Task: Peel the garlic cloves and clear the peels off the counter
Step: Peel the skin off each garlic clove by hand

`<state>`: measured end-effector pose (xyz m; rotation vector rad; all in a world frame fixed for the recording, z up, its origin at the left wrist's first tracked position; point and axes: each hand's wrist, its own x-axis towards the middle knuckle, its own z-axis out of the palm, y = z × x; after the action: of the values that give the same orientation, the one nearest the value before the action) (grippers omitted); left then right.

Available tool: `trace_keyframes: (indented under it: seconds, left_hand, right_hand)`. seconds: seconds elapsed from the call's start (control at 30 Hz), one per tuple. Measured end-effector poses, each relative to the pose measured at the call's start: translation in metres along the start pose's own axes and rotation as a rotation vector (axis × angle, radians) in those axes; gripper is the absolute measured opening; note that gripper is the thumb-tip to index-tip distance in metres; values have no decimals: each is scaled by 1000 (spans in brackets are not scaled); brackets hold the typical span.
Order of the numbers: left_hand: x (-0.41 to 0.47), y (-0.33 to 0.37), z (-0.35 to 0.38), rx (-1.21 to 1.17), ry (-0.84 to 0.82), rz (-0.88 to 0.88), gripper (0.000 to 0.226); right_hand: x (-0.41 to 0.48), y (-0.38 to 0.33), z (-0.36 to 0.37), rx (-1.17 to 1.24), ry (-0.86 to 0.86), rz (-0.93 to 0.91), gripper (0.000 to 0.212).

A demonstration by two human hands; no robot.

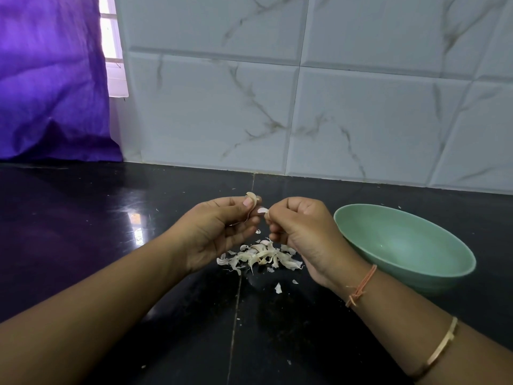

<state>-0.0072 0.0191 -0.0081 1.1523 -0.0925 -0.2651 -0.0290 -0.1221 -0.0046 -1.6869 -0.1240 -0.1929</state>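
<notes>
My left hand (219, 229) pinches a garlic clove (252, 198) between thumb and fingers, held above the black counter (83, 232). My right hand (302, 232) sits close beside it, fingers curled, pinching a strip of pale peel (263, 210) at the clove. Directly below both hands lies a pile of loose peels (261, 257) on the counter. A few stray peel scraps (278, 288) lie nearer to me.
A green bowl (433, 269) stands on the counter just right of my right wrist; its visible inside looks empty. A tiled marble-pattern wall (305, 107) runs behind. A purple curtain (50, 79) hangs at the far left.
</notes>
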Motion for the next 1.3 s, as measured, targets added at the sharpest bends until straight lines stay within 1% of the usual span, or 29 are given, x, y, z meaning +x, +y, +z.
trace_keyframes:
  seconds: [0.07,0.13,0.23,0.27,0.33,0.47,0.6,0.83,1.0,1.1,1.2,1.3]
  left_hand:
    - [2,-2,0,31,25,31,15]
    - [3,-4,0,61,37,71,16]
    - [2,-6,0,113,46,128,15]
    - [2,-6,0,144,47,149,14]
    - [1,-7,0,228,47,198,14]
    - [-1,-8,1,424,82,314,12]
    - [-2,-8,0,584,121,415,10]
    - [-5,-7,3,794,221,548,11]
    - [-6,-7,5,915,243,639,12]
    - [-7,-7,5,934,244,662,11]
    - [-7,-7,6,906,231,645,16]
    - [-7,-6,5,858,224,613,21]
  right_hand:
    - [1,2,0,-111,58,-45,19]
    - [2,2,-1,-209,115,-113,21]
    - [3,4,-1,-299,135,-222,11]
    - [3,5,0,-302,133,-244,13]
    - [5,7,-1,-326,130,-292,17]
    - [3,7,-2,-425,143,-390,6]
    - [5,7,-3,-526,172,-479,7]
    - [6,8,-4,-561,182,-526,6]
    - [3,5,-3,-587,182,-537,6]
    - [3,4,-3,-592,179,-538,6]
    - [3,4,-3,-582,187,-540,7]
    - [3,4,-4,-504,181,-480,9]
